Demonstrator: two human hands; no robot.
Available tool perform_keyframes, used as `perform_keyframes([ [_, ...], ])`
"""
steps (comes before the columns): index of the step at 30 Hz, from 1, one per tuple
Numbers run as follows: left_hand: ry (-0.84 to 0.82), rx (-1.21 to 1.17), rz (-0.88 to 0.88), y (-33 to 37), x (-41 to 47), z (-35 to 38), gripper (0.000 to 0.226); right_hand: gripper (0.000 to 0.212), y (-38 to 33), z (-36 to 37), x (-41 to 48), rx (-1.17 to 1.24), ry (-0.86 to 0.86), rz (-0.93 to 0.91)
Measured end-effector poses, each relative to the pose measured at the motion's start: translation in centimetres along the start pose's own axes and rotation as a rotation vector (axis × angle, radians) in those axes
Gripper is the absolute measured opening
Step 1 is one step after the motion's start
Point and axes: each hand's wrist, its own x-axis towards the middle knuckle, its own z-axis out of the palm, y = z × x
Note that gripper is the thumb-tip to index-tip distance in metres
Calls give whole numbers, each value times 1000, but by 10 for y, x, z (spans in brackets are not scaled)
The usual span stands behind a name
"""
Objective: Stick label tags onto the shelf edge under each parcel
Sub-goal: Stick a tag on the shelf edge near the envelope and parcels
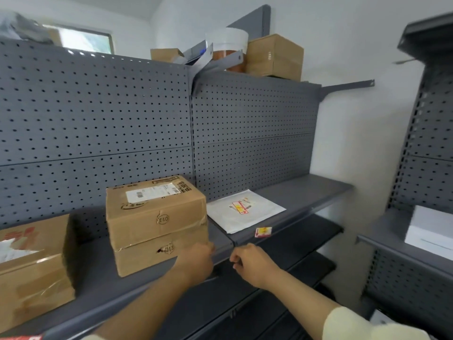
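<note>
- cream sleeve on my right arm is nearest, both forearms reach up to the shelf
- right hand is just below the shelf edge, fingers curled in, knuckles to camera; fingertips are hidden, so I cannot tell if it pinches a tag or nothing
- left hand is at the same edge, right under the near right corner of the lower box; fingers bent toward the edge and hidden behind the hand, so I cannot tell this grip either, or if it presses a tag
- judged step: tagging the edge under the box stack
- to do it well: set the tag flat on the front band, level with it; place it under the box and not past its corner, clear of the joint between the two shelf sections beside my left hand; rub it down from one end to the other so no corner lifts
- upper box sits square on the lower one, shipping label on top
- one label tag, red, yellow and white, is already on the edge below the white flat parcel
- big carton at far left, no tag visible on the edge below it, so likely more to do
- grey pegboard behind, more cartons up top
</note>
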Motion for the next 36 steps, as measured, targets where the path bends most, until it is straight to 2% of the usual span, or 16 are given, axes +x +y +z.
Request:
perform_keyframes([
  [3, -26, 75, 35, 10, 16, 6, 25, 19, 19, -4, 5, -26, 9, 22],
  [8, -95, 36, 106, 18, 62, 14, 24, 16, 48, -10, 21, -53, -1, 129],
  [17, -113, 74, 171, 36, 122, 29, 26, 17, 96, -24, 53, -132, -15, 248],
  [24, -139, 81, 158, 37, 153, 38, 29, 17, 120, -21, 96, -185, -7, 162],
  [29, -154, 75, 96, 36, 169, 38, 33, 39, 132, -9, 128, -286, -78, 14],
  [36, -185, 106, 45, 36, 172, 44, 33, 36, 138, -3, 144, -418, -189, -81],
])
